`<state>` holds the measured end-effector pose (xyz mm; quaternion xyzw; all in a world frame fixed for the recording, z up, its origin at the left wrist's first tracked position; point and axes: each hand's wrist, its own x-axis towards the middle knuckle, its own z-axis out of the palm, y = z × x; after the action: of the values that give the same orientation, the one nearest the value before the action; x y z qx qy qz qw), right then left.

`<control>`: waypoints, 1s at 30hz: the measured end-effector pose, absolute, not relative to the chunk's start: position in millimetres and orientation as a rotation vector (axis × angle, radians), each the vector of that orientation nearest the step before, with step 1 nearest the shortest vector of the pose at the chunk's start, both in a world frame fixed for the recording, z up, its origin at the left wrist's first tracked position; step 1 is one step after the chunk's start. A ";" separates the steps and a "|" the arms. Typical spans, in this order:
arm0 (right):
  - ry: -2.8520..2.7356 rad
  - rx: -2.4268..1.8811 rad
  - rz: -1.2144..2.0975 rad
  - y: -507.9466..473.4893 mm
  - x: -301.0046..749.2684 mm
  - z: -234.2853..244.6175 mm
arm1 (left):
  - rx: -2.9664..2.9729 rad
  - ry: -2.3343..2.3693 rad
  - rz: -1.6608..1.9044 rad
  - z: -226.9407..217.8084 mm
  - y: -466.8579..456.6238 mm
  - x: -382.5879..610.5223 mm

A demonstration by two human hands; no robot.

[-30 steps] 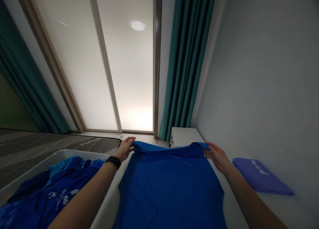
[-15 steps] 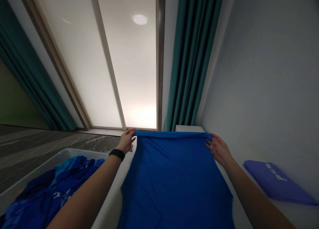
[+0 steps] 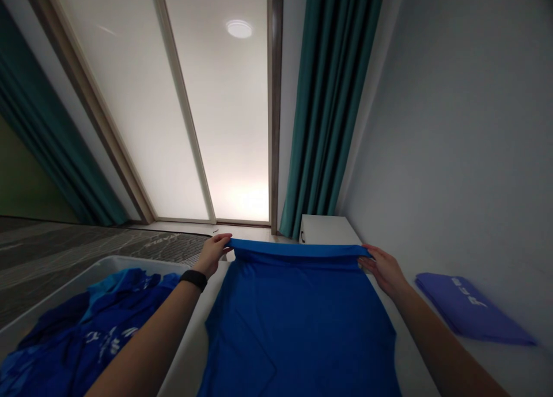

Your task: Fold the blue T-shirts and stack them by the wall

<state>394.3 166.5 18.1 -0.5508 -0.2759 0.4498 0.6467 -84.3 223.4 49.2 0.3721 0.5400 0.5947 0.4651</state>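
A plain blue shirt [image 3: 302, 322] is spread out in front of me, its near part cut off by the bottom of the view. Along its far edge runs a folded band, pulled taut between my two hands. My left hand [image 3: 213, 253], with a black band on the wrist, pinches the left end of that edge. At the right end, my right hand [image 3: 383, 268] grips the cloth between thumb and fingers. Faint creases cross the shirt's left side.
To the left stands a white bin [image 3: 108, 263] heaped with blue garments [image 3: 99, 322]. A folded purple garment [image 3: 470, 307] with white lettering lies at the right by the wall. Beyond the shirt are a white cabinet [image 3: 330, 229] and a teal curtain [image 3: 332, 109].
Both hands have lowered the shirt's far edge and brought it slightly nearer, so more of the white cabinet shows behind it. The view has shifted slightly.
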 end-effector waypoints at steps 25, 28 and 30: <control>-1.614 -1.947 0.035 49.2 399.1 -53.1 | 1.777 1.832 0.981 -15.8 108.3 -114.8; -1.615 -1.927 0.059 48.4 398.3 -52.4 | 1.787 1.844 0.967 -15.9 108.3 -114.5; -1.601 -1.895 0.082 48.1 396.9 -48.6 | 1.780 1.856 0.978 -16.8 109.0 -114.0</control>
<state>396.9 48.1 -48.6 -0.7224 -0.6102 0.0312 0.3238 -114.0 109.0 -16.8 0.6348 0.6618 0.3487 0.1936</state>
